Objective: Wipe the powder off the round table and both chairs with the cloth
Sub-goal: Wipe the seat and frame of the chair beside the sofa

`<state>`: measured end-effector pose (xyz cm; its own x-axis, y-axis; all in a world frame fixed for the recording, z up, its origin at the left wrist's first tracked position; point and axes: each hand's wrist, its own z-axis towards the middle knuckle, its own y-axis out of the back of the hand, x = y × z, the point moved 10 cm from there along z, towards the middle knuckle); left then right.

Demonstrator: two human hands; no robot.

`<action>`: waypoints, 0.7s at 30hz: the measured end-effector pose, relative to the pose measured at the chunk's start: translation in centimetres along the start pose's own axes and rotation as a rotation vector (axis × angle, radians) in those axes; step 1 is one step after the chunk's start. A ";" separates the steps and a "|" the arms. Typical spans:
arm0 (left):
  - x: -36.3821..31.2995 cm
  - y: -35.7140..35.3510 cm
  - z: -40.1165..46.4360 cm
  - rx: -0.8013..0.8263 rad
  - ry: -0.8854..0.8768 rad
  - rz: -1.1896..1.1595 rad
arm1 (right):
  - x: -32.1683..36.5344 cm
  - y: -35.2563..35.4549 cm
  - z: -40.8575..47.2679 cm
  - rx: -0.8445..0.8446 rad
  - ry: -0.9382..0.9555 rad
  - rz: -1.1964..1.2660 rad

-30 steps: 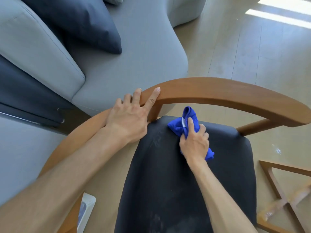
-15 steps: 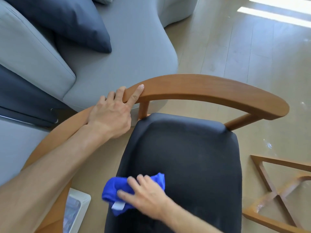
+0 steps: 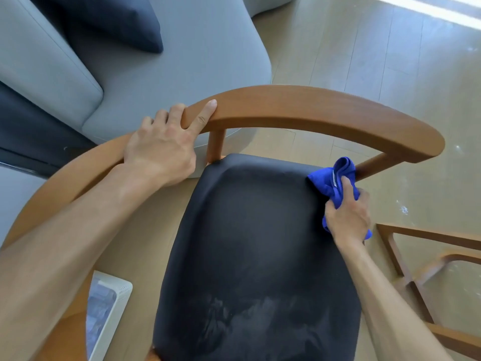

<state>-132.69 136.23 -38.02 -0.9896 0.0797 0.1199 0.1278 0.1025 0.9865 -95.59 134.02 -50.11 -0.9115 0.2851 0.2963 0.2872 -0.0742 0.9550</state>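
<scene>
Cloth at the far right corner of the chair seat

I see my right hand (image 3: pixel 347 217) closed around the bunched blue cloth (image 3: pixel 335 182), pressing it on the black seat (image 3: pixel 247 243) at right of centre, beside the wooden backrest rail (image 3: pixel 312 110). My left hand (image 3: pixel 161 149) grips that rail at centre left, fingers curled over it. Faint powder smears (image 3: pixel 247 316) show low on the seat.

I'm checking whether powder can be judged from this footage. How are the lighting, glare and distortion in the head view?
Head view: soft daylight, with bright sun glare on the floor at top right; wide-angle distortion bows the chair's wooden backrest; the black seat shows faint pale smears near its front edge; the blue cloth in the right hand looks slightly soft.
</scene>
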 end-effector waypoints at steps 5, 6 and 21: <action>-0.1 -0.1 0.2 0.004 0.007 0.012 | 6.4 -2.0 -8.6 0.087 0.174 0.009; -0.1 -0.2 0.1 0.005 0.018 0.015 | 8.2 -2.3 -11.7 0.099 0.253 0.038; 0.9 0.6 -6.0 0.024 0.168 0.158 | 10.0 -2.8 -29.3 0.391 1.376 -0.037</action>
<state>-133.93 130.46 -36.63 -0.9539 -0.0697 0.2920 0.2820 0.1257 0.9511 -114.12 109.10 -49.39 -0.4097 -0.8726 0.2658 0.1125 0.2408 0.9640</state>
